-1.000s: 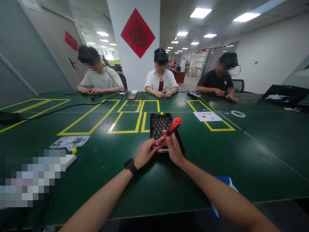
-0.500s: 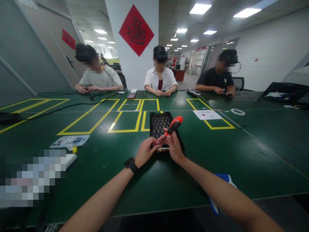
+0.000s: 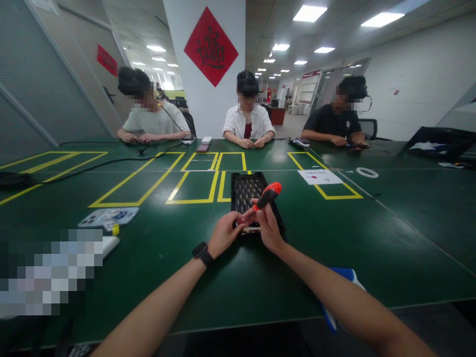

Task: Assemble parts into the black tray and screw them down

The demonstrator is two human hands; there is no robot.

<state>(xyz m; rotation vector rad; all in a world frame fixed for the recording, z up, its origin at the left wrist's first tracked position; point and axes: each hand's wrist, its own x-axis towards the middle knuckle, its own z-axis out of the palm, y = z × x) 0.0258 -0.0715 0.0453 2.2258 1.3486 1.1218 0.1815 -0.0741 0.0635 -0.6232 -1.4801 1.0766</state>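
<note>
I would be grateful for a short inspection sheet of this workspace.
Surface: green table marked with yellow tape.
Job's things: black tray showing rows of small shiny shapes; red-and-black tool handle, tip not discernible.
Clutter: phone, printed sheet, white ring, blue-and-white item.
Hands: left hand at the tray's near end, its hold unclear; right hand holds the tool handle.
Cables: black cabling across the table's left side.
Surroundings: three seated people opposite; red diamond poster on a pillar.

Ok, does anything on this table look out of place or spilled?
No spill shows. The blue-and-white item, partly hidden by the right forearm, seems to poke past the table edge, which looks precarious. The white paper lies across a yellow tape outline rather than squarely inside it.
</note>
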